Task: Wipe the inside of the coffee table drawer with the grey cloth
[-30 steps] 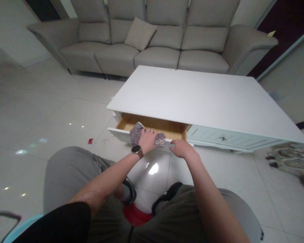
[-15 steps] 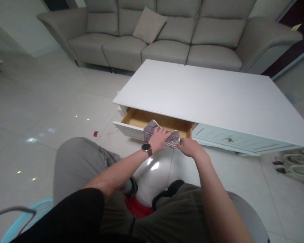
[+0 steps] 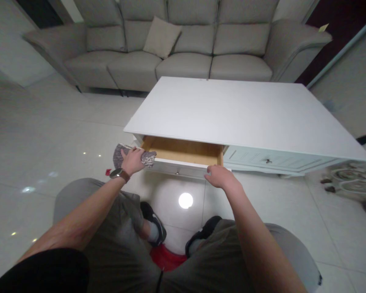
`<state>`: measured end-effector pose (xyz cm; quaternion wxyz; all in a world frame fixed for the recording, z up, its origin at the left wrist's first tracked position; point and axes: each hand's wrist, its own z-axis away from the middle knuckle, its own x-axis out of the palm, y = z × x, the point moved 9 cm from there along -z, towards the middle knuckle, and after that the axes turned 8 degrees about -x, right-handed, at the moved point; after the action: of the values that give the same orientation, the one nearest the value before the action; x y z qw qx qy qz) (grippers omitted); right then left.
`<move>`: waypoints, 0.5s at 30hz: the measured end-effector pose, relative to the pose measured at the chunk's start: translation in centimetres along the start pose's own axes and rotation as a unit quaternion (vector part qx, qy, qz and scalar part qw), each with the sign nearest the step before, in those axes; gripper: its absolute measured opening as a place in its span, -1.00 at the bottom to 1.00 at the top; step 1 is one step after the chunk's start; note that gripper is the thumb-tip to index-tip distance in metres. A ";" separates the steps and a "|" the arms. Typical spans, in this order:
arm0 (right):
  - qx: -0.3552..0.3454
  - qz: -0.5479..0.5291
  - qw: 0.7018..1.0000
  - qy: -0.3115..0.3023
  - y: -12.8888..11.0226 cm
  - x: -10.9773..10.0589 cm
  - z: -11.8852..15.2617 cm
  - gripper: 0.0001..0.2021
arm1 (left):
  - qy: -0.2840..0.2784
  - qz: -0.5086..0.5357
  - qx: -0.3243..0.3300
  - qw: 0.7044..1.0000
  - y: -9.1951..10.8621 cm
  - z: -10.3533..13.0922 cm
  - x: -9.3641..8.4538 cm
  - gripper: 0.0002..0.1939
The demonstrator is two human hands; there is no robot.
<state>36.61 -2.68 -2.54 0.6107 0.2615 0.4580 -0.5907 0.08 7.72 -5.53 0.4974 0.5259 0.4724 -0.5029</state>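
Note:
A purple-grey patterned cloth [image 3: 118, 155] lies bunched under my left hand [image 3: 133, 160], which grips it at the left end of the pulled-out drawer's top edge. The drawer [image 3: 183, 151] has a light wooden inside, a white front and a small metal knob. At the front's right end, my right hand [image 3: 219, 177] has its fingers curled over the top edge. The white coffee table [image 3: 228, 110] holds this drawer and, to its right, a closed one [image 3: 268, 160].
A grey sofa [image 3: 183, 67] with a beige cushion [image 3: 161, 37] stands behind the table. A red scrap [image 3: 108, 172] lies on the tiled floor at the left. Something red [image 3: 167, 258] is between my feet. Ornate patterned objects [image 3: 350, 181] sit at the far right.
My left hand has moved left along the drawer front with the cloth, uncovering the knob. My right hand stays at the drawer's right end. The view has shifted.

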 end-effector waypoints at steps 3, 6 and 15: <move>-0.015 0.008 1.000 -0.020 -0.2 0.2 -0.2 -0.60 | 0.002 -0.008 0.008 1.000 2.5 0.6 -0.3 -0.55; -0.022 -0.005 0.999 -0.044 -0.1 0.2 -0.3 -0.64 | 0.005 -0.009 0.034 0.999 6.8 1.5 -0.3 -0.59; 0.003 -0.093 0.975 0.203 3.9 -6.3 1.3 -0.67 | 0.005 0.055 0.245 0.968 30.1 6.2 0.2 -0.56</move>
<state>41.42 -0.13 2.61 0.4465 0.3337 0.5929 -0.5811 29.74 -0.25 -4.28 0.3776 0.6599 0.3072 -0.5723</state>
